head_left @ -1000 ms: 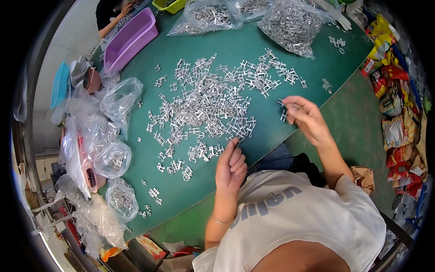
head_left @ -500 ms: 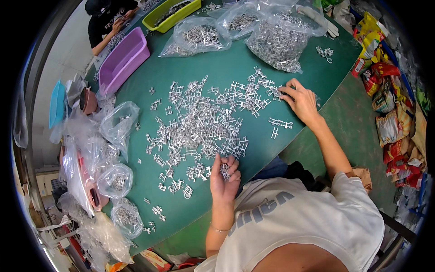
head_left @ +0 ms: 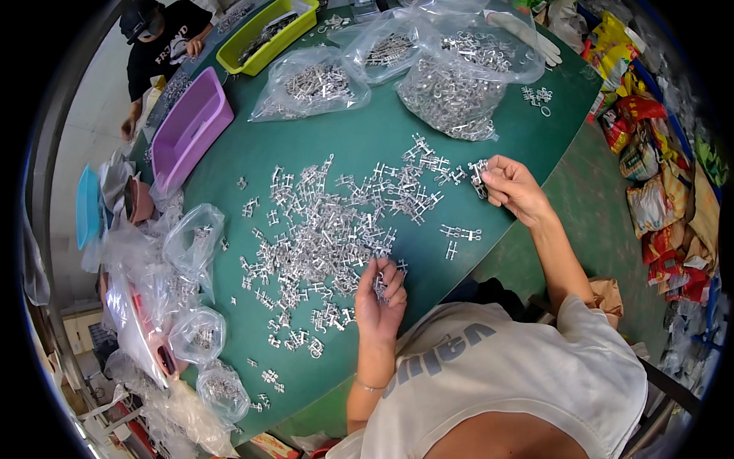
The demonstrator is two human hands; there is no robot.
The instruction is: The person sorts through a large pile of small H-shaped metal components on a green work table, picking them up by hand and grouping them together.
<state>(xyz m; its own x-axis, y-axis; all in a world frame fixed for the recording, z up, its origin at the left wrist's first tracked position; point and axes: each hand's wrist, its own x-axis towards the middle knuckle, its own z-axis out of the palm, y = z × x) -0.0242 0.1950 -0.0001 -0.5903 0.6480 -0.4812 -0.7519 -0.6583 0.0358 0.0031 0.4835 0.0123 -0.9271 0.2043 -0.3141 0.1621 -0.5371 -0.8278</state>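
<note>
A wide pile of small silvery metal hardware pieces (head_left: 317, 229) is spread over the green table (head_left: 428, 268). Between the thumb and fingers of my right hand (head_left: 516, 190) are a few metal pieces (head_left: 479, 177), off the right end of the pile. My left hand (head_left: 381, 300) rests palm up at the pile's near edge, its fingers curled around some metal pieces (head_left: 379, 284). How many it holds is hidden by the fingers. A few loose pieces (head_left: 460, 233) lie on the table between my hands, toward the right edge.
Clear bags of metal parts (head_left: 451, 92) stand at the back, near a yellow-green bin (head_left: 267, 38) and a purple bin (head_left: 191, 130). More plastic bags (head_left: 195, 241) line the left edge. A white glove (head_left: 527, 34) lies far right. Across the table is another person (head_left: 164, 46).
My right hand has drawn metal pieces away from the pile's right end and turned toward me. My left hand stays curled. The other person's hands have moved apart; the whole view has shifted slightly.
</note>
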